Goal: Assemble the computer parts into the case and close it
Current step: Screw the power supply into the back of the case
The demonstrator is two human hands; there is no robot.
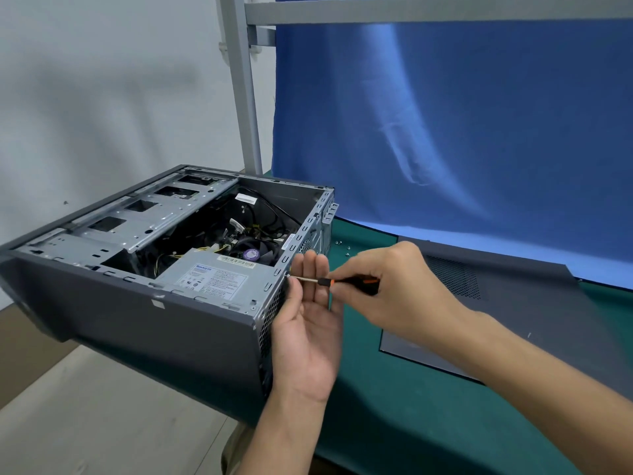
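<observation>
While the open case (pixel 144 313) lies on its side, a screwdriver (pixel 329 281) meets its rear face.
The right hand (pixel 394 286) curls around the black-and-orange handle, with the tip touching the case's rear edge beside the power supply (pixel 219 279) (seated inside the case, label up). The left hand (pixel 308 323) rests straight, relaxed fingers flat against the case's rear wall, and the shaft crosses in front of them. The side panel (pixel 496 303) lies off the case, to its right on the green mat (pixel 411 423).

Dark grey case (pixel 144 317), orange-and-black screwdriver (pixel 346 282), green table (pixel 428 416), blue cloth (pixel 462 114).
</observation>
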